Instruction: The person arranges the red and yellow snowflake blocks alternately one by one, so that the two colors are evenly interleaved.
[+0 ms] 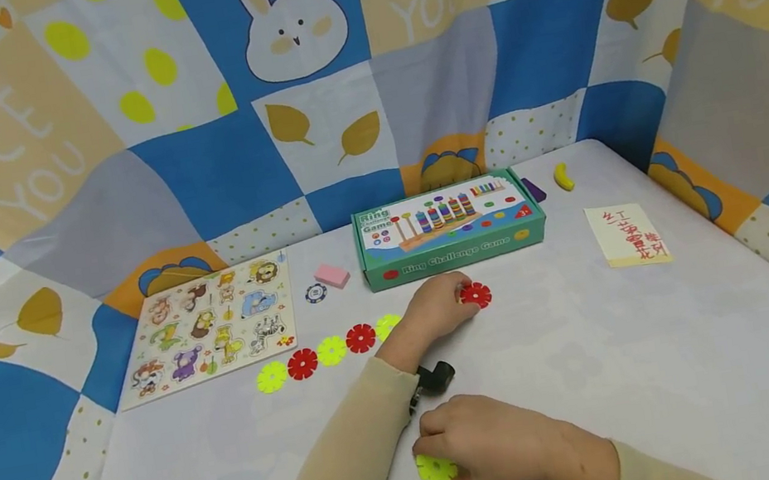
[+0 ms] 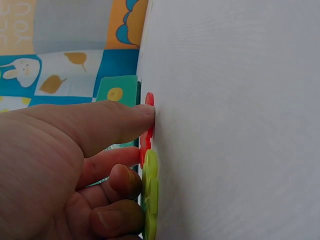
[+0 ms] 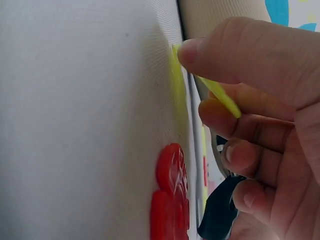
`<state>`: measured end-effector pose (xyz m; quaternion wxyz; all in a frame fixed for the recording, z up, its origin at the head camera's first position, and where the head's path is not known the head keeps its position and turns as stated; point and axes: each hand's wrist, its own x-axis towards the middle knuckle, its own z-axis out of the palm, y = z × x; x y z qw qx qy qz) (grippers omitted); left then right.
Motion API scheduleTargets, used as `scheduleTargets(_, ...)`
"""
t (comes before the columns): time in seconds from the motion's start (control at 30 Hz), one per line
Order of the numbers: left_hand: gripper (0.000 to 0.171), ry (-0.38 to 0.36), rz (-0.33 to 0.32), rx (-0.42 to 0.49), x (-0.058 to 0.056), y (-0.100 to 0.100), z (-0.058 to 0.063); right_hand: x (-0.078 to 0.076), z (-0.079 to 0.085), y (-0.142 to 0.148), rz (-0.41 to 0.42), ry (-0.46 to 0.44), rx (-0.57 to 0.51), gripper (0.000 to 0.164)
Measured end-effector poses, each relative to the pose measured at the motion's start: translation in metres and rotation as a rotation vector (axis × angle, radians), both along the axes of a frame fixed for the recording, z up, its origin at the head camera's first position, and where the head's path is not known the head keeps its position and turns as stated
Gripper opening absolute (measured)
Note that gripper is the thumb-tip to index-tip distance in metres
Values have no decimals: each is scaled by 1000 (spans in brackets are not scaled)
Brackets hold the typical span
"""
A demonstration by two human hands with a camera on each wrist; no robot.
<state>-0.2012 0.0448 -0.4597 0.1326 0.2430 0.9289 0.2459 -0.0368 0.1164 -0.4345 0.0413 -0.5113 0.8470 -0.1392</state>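
Note:
At the right end of a row of flower-shaped discs, my left hand (image 1: 436,314) grips a red disc (image 1: 476,295) between thumb and fingers, low at the table. The row has a yellow disc (image 1: 272,377), a red disc (image 1: 302,363), another yellow one (image 1: 332,351), another red one (image 1: 361,338) and a yellow one (image 1: 388,325) partly behind the left hand. Nearer the front, my right hand (image 1: 495,442) pinches a yellow disc (image 1: 436,471). Red discs (image 3: 171,192) lie on the table by the right hand in the right wrist view; the head view hides them.
A green game box (image 1: 450,225) stands at the back, with a toy banana (image 1: 563,177) and a handwritten note (image 1: 628,235) to its right. Left of it are a pink block (image 1: 332,275), a round chip (image 1: 316,293) and an animal puzzle board (image 1: 209,326).

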Motion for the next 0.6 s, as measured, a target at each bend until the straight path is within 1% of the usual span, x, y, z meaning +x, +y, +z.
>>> scheduleTargets(0.1, 47, -11, 8, -2, 0, -1, 0, 0, 2, 0, 4, 48, -22, 37)
scheduleTargets(0.17, 47, -13, 7, -3, 1, -1, 1, -1, 5, 3, -8, 45, -42, 36)
scheduleTargets(0.23, 47, -13, 2, -2, 1, -1, 2, -4, 10, 7, -31, -2, -60, 36)
scheduleTargets(0.3, 46, -10, -3, 1, 1, 0, 3, -8, 17, 13, -56, -77, -70, 37)
scheduleTargets(0.37, 46, -11, 0, 2, 1, 0, 4, -14, 27, 20, -89, -165, -79, 39)
scheduleTargets(0.43, 46, -14, 1, -1, 1, 1, 4, -21, 38, 28, -125, -223, -91, 43)
scheduleTargets(0.5, 46, -22, 2, -3, 0, 1, 5, -29, 51, 36, -160, -263, -115, 47)
scheduleTargets(0.6, 47, -35, 3, -1, -2, 1, 7, -41, 70, 48, -202, -276, -175, 49)
